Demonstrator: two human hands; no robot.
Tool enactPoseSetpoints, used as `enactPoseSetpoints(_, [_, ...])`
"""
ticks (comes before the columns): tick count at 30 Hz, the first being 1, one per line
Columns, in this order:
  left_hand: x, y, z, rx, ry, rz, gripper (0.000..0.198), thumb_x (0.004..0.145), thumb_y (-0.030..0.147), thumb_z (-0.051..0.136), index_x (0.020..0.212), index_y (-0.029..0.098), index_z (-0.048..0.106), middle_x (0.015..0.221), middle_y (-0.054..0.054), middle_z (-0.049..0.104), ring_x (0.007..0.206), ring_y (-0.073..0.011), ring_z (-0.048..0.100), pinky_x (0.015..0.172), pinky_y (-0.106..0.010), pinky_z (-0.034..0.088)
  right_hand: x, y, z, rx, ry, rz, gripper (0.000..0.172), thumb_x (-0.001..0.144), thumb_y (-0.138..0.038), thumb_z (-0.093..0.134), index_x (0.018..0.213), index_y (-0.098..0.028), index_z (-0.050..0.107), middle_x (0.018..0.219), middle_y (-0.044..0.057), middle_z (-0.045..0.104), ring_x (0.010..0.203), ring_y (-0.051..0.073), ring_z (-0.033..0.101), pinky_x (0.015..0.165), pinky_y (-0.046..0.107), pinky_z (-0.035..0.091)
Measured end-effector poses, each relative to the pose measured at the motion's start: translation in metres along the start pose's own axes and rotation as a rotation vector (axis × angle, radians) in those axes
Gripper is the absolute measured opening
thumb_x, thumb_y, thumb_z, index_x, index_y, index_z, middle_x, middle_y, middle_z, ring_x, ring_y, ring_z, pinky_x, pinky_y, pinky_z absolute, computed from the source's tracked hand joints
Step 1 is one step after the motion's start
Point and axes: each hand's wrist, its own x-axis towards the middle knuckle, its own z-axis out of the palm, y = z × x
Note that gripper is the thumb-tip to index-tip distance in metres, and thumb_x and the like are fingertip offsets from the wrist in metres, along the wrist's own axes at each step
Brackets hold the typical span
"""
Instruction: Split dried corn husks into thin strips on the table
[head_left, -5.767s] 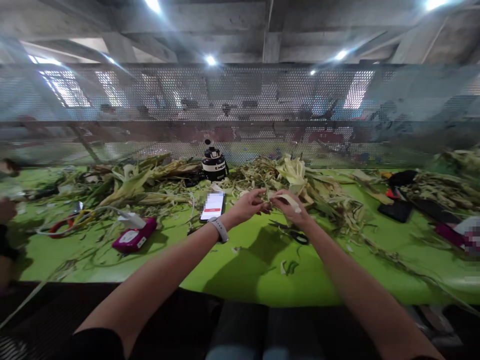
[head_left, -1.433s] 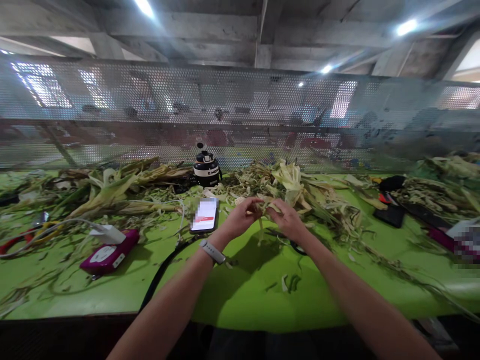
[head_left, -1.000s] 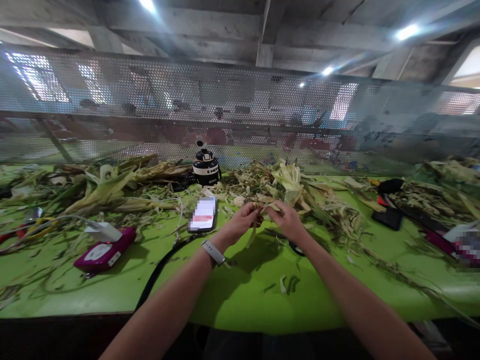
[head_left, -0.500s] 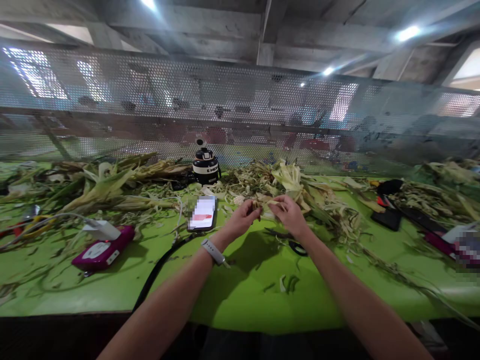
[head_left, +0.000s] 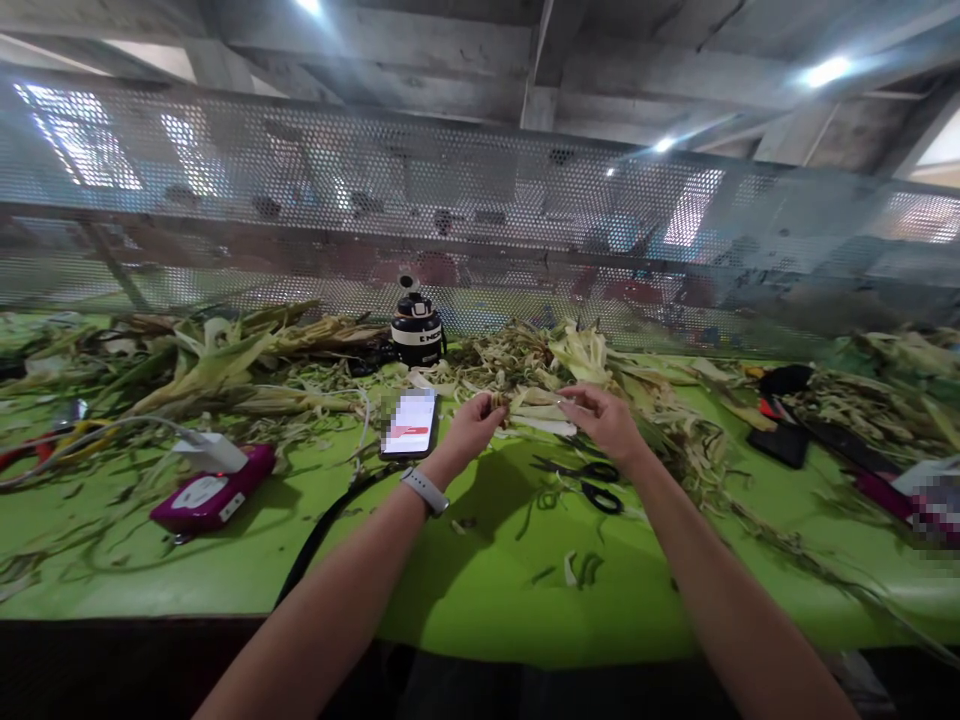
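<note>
Your forearms cross the near edge of the green surface (head_left: pixel 480 600), and their lower parts are cut off by the picture. Just past this edge the surface is mostly bare. Only small husk scraps (head_left: pixel 577 568) and a black cable (head_left: pixel 322 530), which drops over the near edge, lie there, so here you have the widest room. Toward the left edge rests a magenta device (head_left: pixel 211 497).

Black scissors (head_left: pixel 592 480) lie just beside your right wrist, and one handle is partly covered by it. Above them your left hand (head_left: pixel 472 428) is closed in a pinch on one end of a pale husk strip (head_left: pixel 534 399). Your right hand (head_left: pixel 611 422) pinches the other end with thumb and forefinger, the other fingers loosely curled. The strip stretches between the hands, above the middle of the surface. Its outline melts into the husk pile (head_left: pixel 592 362) behind, so it is hard to follow.

A phone (head_left: pixel 409 425) lies near the left hand, its screen blurred. At the far edge stands a black-and-white bottle (head_left: pixel 417 335) before the mesh panel (head_left: pixel 480 220). The things at the right edge are too blurred to tell.
</note>
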Motion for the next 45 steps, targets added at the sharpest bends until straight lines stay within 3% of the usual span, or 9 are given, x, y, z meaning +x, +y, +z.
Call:
enactPoseSetpoints(4, [-0.002,0.001,0.001,0.036,-0.008,-0.026,0.013,0.075,0.025,0.051,0.066,0.016,0.05,0.057,0.005,0.047,0.053,-0.0082,0.037,0.05,-0.02,0.029,-0.001,-0.006,0.004,0.158,0.074,0.05,0.041,0.064,-0.037,0.07,0.098,-0.017,0.061,0.057,-0.006,0.047,0.05,0.008,0.042,0.048,0.021,0.035])
enactPoseSetpoints(8, [-0.005,0.001,0.004,0.064,-0.027,-0.033,0.017,0.075,0.027,0.052,0.063,0.017,0.047,0.054,0.005,0.043,0.051,-0.0083,0.036,0.049,-0.021,0.028,-0.002,-0.006,0.007,0.268,0.115,0.07,0.036,0.058,-0.036,0.076,0.086,-0.017,0.065,0.061,-0.004,0.053,0.055,0.008,0.046,0.051,0.021,0.039])
enactPoseSetpoints(20, [-0.004,-0.006,0.005,-0.022,-0.08,-0.033,0.019,0.076,0.033,0.051,0.067,0.017,0.046,0.058,0.005,0.042,0.051,-0.0076,0.035,0.047,-0.021,0.026,-0.012,-0.025,0.012,0.583,-0.076,0.187,0.038,0.054,-0.025,0.081,0.09,-0.023,0.07,0.086,0.0,0.07,0.077,0.013,0.063,0.07,0.025,0.049])
enactPoseSetpoints(23, [-0.003,-0.007,0.006,-0.016,-0.066,-0.059,0.016,0.075,0.031,0.051,0.068,0.017,0.046,0.057,0.005,0.044,0.051,-0.0072,0.036,0.047,-0.02,0.026,-0.012,-0.021,0.015,0.532,-0.118,0.16,0.044,0.055,-0.026,0.08,0.097,-0.022,0.068,0.091,0.002,0.07,0.084,0.017,0.064,0.075,0.03,0.05])
enactPoseSetpoints(27, [-0.003,-0.005,0.007,-0.016,-0.072,-0.085,0.016,0.074,0.03,0.052,0.067,0.017,0.047,0.056,0.005,0.048,0.049,-0.0068,0.038,0.046,-0.019,0.029,-0.01,-0.013,0.017,0.319,0.049,0.045,0.028,0.061,-0.04,0.074,0.079,-0.019,0.069,0.077,0.003,0.068,0.072,0.018,0.062,0.064,0.031,0.049])
enactPoseSetpoints(30, [-0.004,-0.002,0.008,-0.031,-0.104,-0.079,0.021,0.073,0.033,0.055,0.065,0.016,0.047,0.055,0.004,0.05,0.048,-0.0064,0.039,0.046,-0.02,0.03,-0.011,-0.016,0.015,0.186,0.113,-0.096,0.024,0.065,-0.042,0.071,0.07,-0.019,0.064,0.091,0.006,0.065,0.087,0.019,0.059,0.073,0.031,0.048])
enactPoseSetpoints(32, [-0.006,0.001,0.009,-0.064,-0.117,-0.063,0.021,0.072,0.034,0.058,0.07,0.016,0.048,0.056,0.004,0.053,0.049,-0.0067,0.042,0.047,-0.02,0.032,-0.013,-0.021,0.015,0.215,0.055,-0.074,0.025,0.069,-0.042,0.067,0.073,-0.019,0.061,0.094,0.006,0.064,0.091,0.018,0.059,0.078,0.031,0.047])
enactPoseSetpoints(37, [-0.01,0.008,0.012,-0.165,-0.1,-0.062,0.032,0.068,0.031,0.065,0.083,0.018,0.039,0.058,0.004,0.059,0.049,-0.0079,0.05,0.047,-0.019,0.037,-0.017,-0.028,0.024,0.309,-0.048,0.111,0.028,0.068,-0.044,0.067,0.073,-0.018,0.056,0.062,-0.001,0.06,0.059,0.012,0.057,0.062,0.026,0.046])
enactPoseSetpoints(45, [-0.015,0.013,0.017,-0.225,-0.17,-0.057,0.034,0.068,0.029,0.068,0.076,0.018,0.038,0.056,0.004,0.058,0.05,-0.0083,0.055,0.045,-0.018,0.04,-0.02,-0.014,0.035,-0.044,-0.007,0.068,0.025,0.071,-0.04,0.063,0.066,-0.016,0.059,0.056,0.0,0.057,0.05,0.011,0.049,0.048,0.023,0.037])
